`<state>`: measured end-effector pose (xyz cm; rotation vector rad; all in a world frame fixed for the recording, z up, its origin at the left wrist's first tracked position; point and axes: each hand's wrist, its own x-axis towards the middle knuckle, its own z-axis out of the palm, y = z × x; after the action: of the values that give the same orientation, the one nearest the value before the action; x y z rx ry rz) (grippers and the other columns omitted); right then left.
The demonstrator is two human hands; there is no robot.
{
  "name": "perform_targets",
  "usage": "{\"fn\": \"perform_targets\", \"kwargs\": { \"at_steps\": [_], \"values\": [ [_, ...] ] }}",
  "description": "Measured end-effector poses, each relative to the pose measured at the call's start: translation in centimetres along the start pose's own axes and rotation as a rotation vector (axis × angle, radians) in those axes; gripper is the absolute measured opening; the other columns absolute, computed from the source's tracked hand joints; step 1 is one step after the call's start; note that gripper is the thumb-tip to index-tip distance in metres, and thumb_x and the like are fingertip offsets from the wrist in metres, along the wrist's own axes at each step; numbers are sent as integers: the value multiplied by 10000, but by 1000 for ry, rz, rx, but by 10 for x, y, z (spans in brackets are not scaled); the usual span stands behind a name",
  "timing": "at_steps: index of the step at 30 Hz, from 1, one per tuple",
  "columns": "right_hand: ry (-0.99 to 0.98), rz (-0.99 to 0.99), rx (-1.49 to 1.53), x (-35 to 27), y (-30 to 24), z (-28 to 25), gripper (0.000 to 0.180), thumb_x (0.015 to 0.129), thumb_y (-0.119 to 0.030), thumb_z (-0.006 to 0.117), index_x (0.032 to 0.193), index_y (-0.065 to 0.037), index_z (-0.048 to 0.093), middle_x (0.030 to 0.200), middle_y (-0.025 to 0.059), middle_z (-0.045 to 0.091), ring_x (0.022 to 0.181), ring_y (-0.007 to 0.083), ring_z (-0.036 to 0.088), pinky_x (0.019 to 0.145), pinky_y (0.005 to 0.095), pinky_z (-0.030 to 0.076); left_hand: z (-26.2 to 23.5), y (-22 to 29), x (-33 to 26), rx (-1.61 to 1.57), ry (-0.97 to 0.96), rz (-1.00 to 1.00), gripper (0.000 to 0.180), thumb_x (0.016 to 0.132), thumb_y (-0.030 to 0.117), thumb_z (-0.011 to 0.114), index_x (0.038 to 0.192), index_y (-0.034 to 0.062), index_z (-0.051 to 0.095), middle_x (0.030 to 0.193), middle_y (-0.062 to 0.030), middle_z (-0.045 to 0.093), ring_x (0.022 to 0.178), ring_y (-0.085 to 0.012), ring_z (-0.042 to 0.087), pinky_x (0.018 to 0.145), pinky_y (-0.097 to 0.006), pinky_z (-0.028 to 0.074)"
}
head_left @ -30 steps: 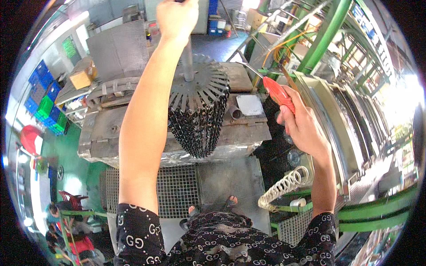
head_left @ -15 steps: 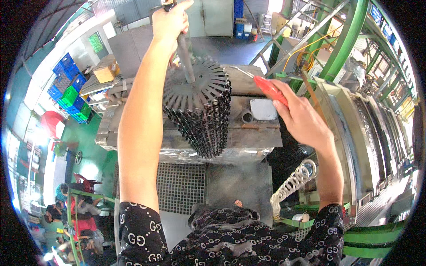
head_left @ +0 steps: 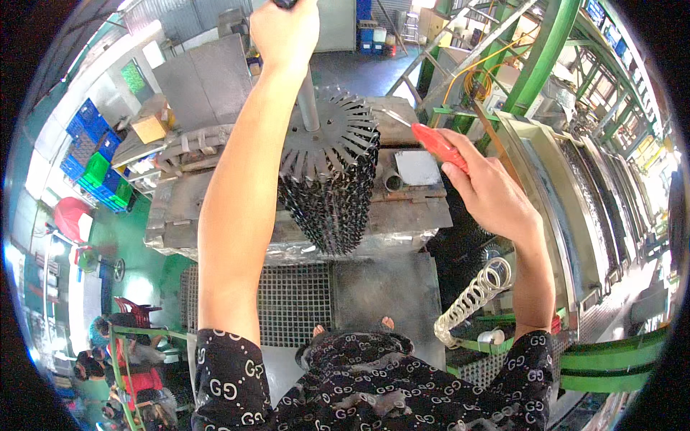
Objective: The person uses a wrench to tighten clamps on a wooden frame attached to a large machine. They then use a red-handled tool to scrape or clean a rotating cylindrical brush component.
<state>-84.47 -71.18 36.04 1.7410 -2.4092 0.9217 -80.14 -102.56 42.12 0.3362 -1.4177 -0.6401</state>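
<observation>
While left hand point(head_left: 284, 32) is raised at top of view, fingers closed around grey rod point(head_left: 307, 100), finned metal part point(head_left: 330, 179) is held on rod above grey machine block point(head_left: 402, 208). Red-handled screwdriver point(head_left: 430, 141) gripped in right hand point(head_left: 489, 190), tip at part's upper rim.

Bright daylight fills the scene, glaring white at the right rim and upper left. Fisheye distortion bends straight edges near the black border; the centre stays sharp.
</observation>
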Motion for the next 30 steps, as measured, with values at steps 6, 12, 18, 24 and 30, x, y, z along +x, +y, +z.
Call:
{"fn": "perform_targets", "kwargs": {
  "at_steps": [6,12,18,24,30],
  "values": [
    [-1,112,-87,-9,-18,1,428,985,-171,510,1389,-77,404,832,276,637,786,466,620,689,526,457,-6,4,3,-255,-245,-387,280,836,185,712,625,96,551,515,12,495,403,-123,460,401,-317,347],
    [-16,136,-95,-6,-41,5,426,990,-196,507,1391,-99,405,822,279,640,781,462,629,689,538,463,-17,-26,29,-395,-377,-500,284,842,214,723,655,71,565,520,3,501,422,-134,479,420,-315,367],
    [-45,144,-119,-2,-41,8,424,989,-210,509,1387,-103,411,826,280,645,803,456,637,711,538,471,-25,7,14,-243,-258,-401,348,844,264,750,642,49,565,536,-24,538,424,-141,492,431,-324,372],
    [-33,124,-86,-9,-28,-4,411,988,-213,519,1369,-94,422,842,274,647,788,453,632,703,528,467,-31,13,17,-500,-497,-506,315,834,237,750,725,122,477,539,47,415,449,-77,405,466,-279,381],
    [-69,106,-25,-1,-15,-8,389,1000,-227,504,1348,-72,427,794,272,637,759,455,632,678,540,461,-12,8,9,-283,-174,-409,339,826,260,762,667,114,501,539,30,451,437,-86,430,430,-266,369]
  ]
}}
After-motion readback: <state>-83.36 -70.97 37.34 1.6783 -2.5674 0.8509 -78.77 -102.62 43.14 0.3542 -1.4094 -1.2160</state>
